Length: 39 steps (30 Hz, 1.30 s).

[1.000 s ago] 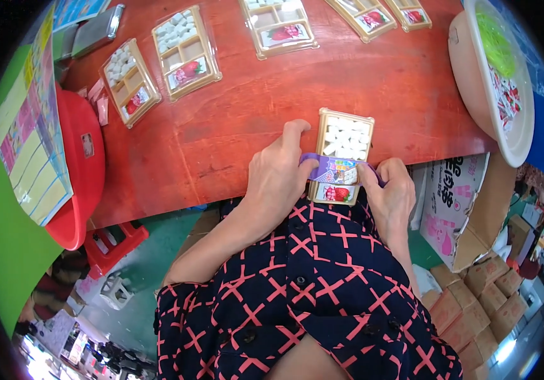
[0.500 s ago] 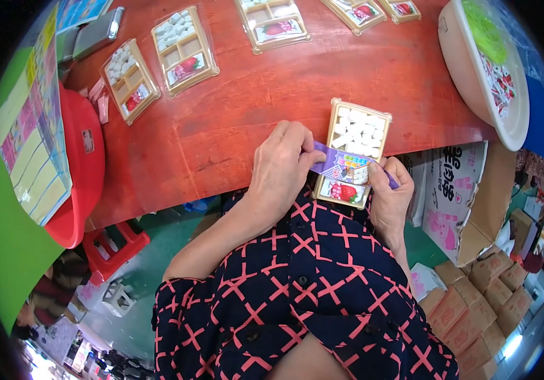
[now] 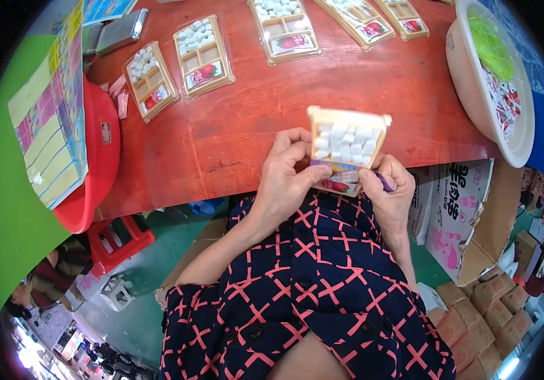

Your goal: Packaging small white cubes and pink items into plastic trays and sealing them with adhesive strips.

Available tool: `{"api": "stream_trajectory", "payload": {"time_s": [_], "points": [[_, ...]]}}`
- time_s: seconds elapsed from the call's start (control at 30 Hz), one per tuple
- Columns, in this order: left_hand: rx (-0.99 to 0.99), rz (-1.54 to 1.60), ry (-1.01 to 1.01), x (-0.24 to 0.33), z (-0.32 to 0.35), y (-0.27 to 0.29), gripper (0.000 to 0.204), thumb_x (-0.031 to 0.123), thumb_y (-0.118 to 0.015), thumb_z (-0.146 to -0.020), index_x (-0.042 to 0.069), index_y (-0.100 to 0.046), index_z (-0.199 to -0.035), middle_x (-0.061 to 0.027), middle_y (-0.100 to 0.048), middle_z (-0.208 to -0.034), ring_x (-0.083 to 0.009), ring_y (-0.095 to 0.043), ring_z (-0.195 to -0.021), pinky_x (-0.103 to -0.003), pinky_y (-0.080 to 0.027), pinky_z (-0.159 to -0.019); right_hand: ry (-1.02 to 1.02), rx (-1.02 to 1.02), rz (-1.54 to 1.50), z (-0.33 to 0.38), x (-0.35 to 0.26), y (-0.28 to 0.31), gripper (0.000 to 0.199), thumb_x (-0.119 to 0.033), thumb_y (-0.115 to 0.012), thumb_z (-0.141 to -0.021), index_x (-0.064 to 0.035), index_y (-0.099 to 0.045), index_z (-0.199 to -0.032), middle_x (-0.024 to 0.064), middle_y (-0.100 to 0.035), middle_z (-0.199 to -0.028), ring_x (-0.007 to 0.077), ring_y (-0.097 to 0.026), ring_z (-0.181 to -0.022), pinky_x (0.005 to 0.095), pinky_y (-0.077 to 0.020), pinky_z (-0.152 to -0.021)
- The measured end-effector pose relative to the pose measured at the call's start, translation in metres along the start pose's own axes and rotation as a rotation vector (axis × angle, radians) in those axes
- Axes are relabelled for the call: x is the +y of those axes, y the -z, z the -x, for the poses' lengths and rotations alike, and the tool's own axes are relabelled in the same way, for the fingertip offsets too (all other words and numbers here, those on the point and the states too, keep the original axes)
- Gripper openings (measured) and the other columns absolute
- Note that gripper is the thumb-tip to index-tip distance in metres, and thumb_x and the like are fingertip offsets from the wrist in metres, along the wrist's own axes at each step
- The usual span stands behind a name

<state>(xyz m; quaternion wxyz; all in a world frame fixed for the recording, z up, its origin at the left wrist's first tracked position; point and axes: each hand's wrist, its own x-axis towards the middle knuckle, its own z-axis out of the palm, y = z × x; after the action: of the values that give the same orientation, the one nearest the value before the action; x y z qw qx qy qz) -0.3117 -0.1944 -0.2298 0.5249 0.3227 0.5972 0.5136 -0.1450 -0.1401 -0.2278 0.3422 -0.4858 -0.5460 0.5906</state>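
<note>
A tan compartment tray (image 3: 346, 144) of small white pieces is tilted up at the table's near edge, its top end slightly blurred. Across its lower part runs a purple printed strip (image 3: 322, 167), above a card with a strawberry picture (image 3: 336, 185). My left hand (image 3: 284, 177) grips the tray's left side, thumb pressed over the strip's end. On the other side, my right hand (image 3: 388, 190) pinches the strip against the tray, and a purple end of it curls out between the fingers. The fingertips behind the tray are hidden.
Several similar trays, including a filled one (image 3: 205, 57), lie across the far side of the red table (image 3: 234, 133). A white basin (image 3: 484, 95) with green strands and small packets stands right. Left is a red basin (image 3: 104, 164) with printed sheets; an open carton (image 3: 455, 215) sits below right.
The tray has tipped up, its far end rising. My left hand has shifted from the strip's loose end onto the tray's side, and the strip now lies closer across the tray.
</note>
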Motion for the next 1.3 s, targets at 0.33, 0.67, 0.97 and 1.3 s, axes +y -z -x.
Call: {"api": "stream_trajectory", "payload": {"time_s": [0.33,0.67,0.97,1.3], "points": [[-0.124,-0.266,-0.523,-0.024,0.006,0.025,0.017,-0.001,-0.070,-0.058,0.008,-0.063,-0.071,-0.0051,-0.049,-0.087,-0.0196,-0.052,-0.082,-0.028,-0.044,-0.067,0.484,-0.337,0.292,-0.021,-0.032,0.014,0.014,0.006,-0.063,-0.061,-0.0038,-0.062,-0.071,0.0110,-0.051,-0.096,0.0198,-0.052,-0.088,0.0257,-0.0424,-0.072],[0.038,-0.374,-0.841,-0.021,-0.013,0.015,0.018,0.004,-0.070,-0.054,0.007,-0.061,-0.069,-0.0041,-0.055,-0.075,-0.0210,-0.055,-0.071,-0.029,-0.045,-0.062,0.422,-0.423,0.115,-0.027,-0.021,-0.020,0.022,0.006,-0.065,-0.062,-0.0068,-0.067,-0.080,0.0051,-0.056,-0.074,0.0131,-0.055,-0.067,0.0217,-0.0436,-0.057],[0.277,-0.307,-0.635,-0.022,-0.002,0.019,0.023,-0.002,-0.067,-0.061,0.001,-0.065,-0.084,-0.0102,-0.061,-0.076,-0.0206,-0.060,-0.070,-0.028,-0.049,-0.062,0.408,-0.646,-0.057,-0.028,-0.008,-0.017,0.039,-0.025,-0.050,-0.087,0.0056,-0.049,-0.111,0.0200,-0.055,-0.106,0.0261,-0.053,-0.101,0.0354,-0.0404,-0.087],[0.354,-0.216,-0.326,0.001,-0.020,0.021,0.036,-0.003,-0.063,-0.072,0.001,-0.052,-0.106,-0.0118,-0.052,-0.105,-0.0172,-0.054,-0.088,-0.025,-0.046,-0.073,0.344,-0.106,0.061,-0.119,-0.026,-0.037,0.038,0.004,-0.054,-0.074,0.0032,-0.042,-0.110,0.0106,-0.054,-0.103,0.0137,-0.053,-0.094,0.0282,-0.0483,-0.074]]}}
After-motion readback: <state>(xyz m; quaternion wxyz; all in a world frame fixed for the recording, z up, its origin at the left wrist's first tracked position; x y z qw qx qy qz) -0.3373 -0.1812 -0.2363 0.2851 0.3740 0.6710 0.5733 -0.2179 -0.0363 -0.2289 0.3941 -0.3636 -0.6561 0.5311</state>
